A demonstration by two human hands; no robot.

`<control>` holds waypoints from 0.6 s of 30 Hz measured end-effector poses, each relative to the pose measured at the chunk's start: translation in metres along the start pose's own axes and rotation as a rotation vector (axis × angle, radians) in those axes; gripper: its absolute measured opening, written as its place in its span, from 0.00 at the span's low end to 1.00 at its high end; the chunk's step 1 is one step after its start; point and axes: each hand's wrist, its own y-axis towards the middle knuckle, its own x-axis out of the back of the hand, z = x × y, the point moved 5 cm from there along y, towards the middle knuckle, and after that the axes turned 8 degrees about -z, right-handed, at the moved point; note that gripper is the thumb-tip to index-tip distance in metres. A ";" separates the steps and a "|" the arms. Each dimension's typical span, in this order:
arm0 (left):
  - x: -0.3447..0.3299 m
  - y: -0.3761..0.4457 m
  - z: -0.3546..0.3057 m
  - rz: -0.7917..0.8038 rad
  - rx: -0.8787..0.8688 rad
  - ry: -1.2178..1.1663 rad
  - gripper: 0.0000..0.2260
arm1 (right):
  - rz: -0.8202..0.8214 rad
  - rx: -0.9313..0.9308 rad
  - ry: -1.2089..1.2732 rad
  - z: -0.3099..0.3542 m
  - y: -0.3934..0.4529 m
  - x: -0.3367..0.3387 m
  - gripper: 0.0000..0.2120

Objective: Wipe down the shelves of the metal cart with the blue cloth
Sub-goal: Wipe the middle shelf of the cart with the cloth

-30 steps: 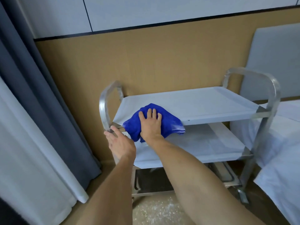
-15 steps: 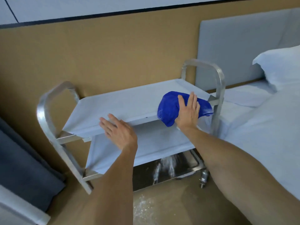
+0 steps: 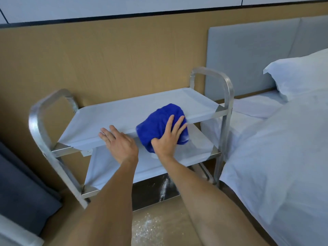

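Head view: right hand (image 3: 168,137) presses blue cloth (image 3: 159,125) on cart's top shelf (image 3: 124,112); left hand (image 3: 119,142) flat.

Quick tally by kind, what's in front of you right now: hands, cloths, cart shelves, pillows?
Bare hands: 2, left hand and right hand
Crumpled blue cloth: 1
Metal cart shelves: 3, top, middle, bottom
White pillow: 1
Total: 7

Cloth (image 3: 158,125) on cart (image 3: 229,96) top shelf front edge, bed (image 3: 284,148) right of cart
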 end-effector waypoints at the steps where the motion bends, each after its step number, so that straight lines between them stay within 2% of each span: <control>1: 0.002 -0.001 0.001 0.001 -0.006 0.010 0.22 | 0.007 -0.032 0.035 0.001 0.001 0.001 0.44; 4: 0.002 -0.004 0.003 0.014 -0.066 0.046 0.20 | -0.073 -0.169 0.090 -0.023 0.032 0.025 0.38; 8: 0.005 -0.022 0.011 -0.021 -0.125 0.080 0.18 | -0.274 -0.383 0.126 -0.084 0.097 0.077 0.34; 11: 0.010 -0.035 0.040 -0.009 -0.038 0.144 0.22 | -0.253 -0.501 0.035 -0.109 0.123 0.091 0.32; 14: 0.021 -0.031 0.081 0.022 0.142 0.186 0.24 | -0.169 -0.428 0.005 -0.091 0.107 0.065 0.36; 18: 0.041 -0.012 0.107 0.004 0.114 0.307 0.29 | -0.182 -0.291 0.125 -0.038 0.040 0.011 0.40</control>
